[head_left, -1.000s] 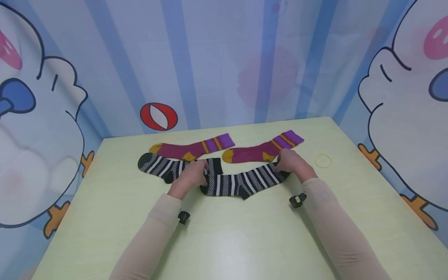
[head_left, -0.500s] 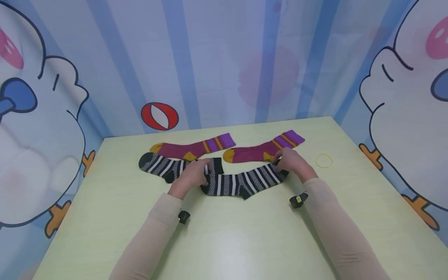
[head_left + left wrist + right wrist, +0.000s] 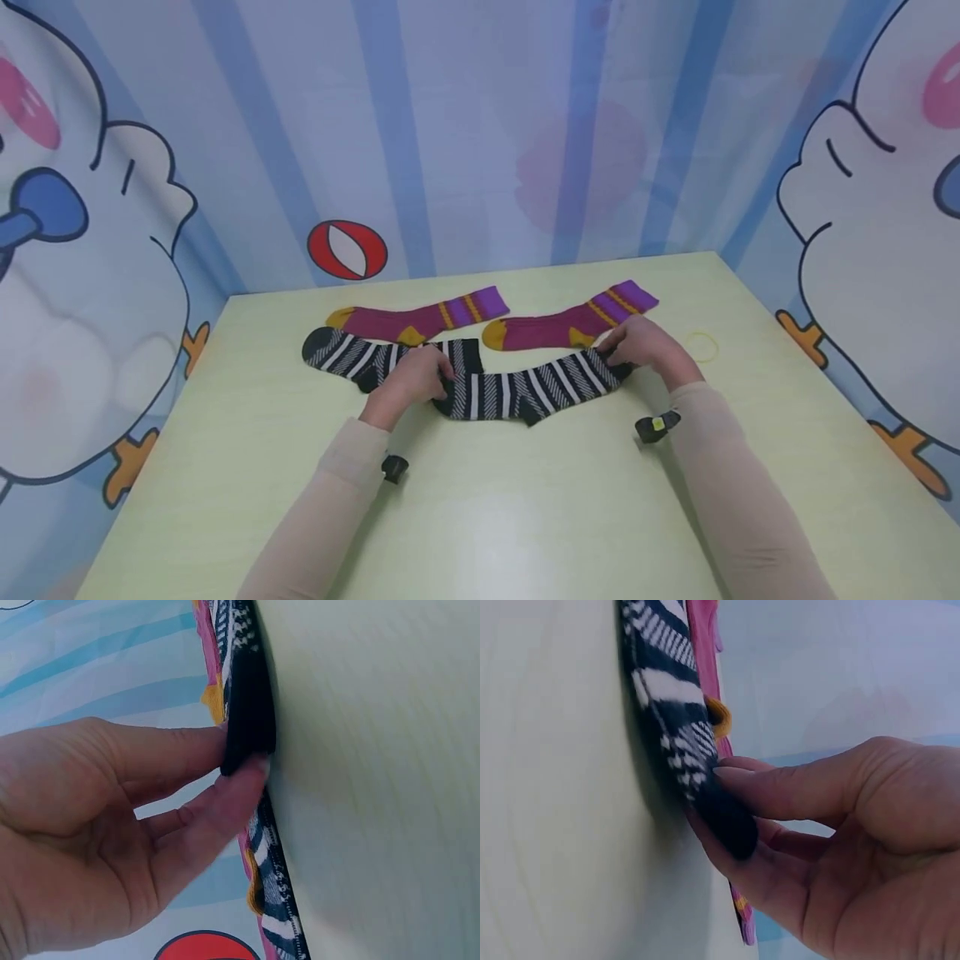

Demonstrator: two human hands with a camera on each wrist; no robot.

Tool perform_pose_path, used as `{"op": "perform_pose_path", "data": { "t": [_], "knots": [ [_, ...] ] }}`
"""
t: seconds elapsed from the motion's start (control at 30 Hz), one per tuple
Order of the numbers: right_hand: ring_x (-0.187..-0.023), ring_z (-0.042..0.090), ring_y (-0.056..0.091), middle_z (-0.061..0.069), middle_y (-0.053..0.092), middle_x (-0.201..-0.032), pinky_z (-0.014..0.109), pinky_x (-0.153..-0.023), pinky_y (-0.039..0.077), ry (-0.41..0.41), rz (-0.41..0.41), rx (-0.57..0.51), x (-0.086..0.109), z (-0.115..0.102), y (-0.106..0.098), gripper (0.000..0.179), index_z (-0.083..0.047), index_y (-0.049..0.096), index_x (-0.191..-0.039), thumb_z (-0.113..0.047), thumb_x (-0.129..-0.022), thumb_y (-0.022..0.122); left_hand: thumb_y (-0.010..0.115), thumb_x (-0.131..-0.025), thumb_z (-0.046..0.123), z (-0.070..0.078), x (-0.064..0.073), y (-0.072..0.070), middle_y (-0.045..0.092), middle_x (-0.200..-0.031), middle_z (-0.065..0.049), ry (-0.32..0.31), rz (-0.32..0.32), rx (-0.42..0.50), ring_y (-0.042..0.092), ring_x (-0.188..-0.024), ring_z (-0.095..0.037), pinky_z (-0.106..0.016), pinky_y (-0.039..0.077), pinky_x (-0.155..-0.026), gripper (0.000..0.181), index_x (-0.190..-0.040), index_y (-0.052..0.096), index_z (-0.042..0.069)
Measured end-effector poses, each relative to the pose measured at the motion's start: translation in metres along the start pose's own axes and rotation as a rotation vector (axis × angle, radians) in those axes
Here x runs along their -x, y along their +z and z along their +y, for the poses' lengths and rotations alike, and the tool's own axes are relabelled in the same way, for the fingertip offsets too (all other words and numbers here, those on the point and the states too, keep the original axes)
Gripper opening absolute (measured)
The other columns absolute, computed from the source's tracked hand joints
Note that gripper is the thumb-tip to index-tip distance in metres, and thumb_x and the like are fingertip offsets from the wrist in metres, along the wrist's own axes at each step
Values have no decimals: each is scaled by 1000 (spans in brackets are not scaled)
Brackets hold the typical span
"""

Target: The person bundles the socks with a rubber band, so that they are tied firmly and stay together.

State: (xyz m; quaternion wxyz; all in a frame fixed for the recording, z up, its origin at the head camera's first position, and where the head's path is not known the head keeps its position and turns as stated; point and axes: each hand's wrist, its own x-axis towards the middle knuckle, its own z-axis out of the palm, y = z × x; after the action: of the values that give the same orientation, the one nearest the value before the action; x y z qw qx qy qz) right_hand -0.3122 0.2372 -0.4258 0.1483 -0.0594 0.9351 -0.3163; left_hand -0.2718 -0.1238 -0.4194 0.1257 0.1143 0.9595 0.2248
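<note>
Between left hand (image 3: 412,377), right hand (image 3: 645,342): bent, herringbone-striped knit sock (image 3: 536,388).

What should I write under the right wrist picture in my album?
A right hand pinches a striped sock by its dark end.

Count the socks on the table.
4: a left maroon sock and a right maroon sock at the back; a left striped sock partly hidden by the left hand; a right striped sock pinched at both ends. Others could lie hidden underneath.
</note>
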Motion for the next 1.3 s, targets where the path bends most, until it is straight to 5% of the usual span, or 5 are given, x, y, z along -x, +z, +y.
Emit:
{"op": "perform_pose_path", "data": {
  "t": [0.2,1.03,1.3],
  "knots": [
    [-99,31,67,27,65,-120,37,-79,57,3,-48,-43,1,0,-3,29,8,70,-116,4,-87,70,81,-81,0,-3,1,1,66,-109,-13,-41,-16,95,63,-82,-21,-30,56,-69,32,-112,71,-1],
    [-96,27,68,27,66,-118,37,-80,58,17,-112,-66,12,4,-2,34,9,67,-119,2,-86,73,79,-82,-2,-7,12,-1,71,-111,-13,-9,11,144,65,-102,-28,-38,54,-88,33,-115,73,-2],
    [-100,28,66,29,63,-122,38,-81,57,-14,-109,-114,13,-6,-8,36,12,65,-120,2,-87,73,77,-86,1,-9,16,-15,70,-114,-15,10,29,214,65,-105,-29,-39,55,-86,34,-119,71,-2]
  ]
}}
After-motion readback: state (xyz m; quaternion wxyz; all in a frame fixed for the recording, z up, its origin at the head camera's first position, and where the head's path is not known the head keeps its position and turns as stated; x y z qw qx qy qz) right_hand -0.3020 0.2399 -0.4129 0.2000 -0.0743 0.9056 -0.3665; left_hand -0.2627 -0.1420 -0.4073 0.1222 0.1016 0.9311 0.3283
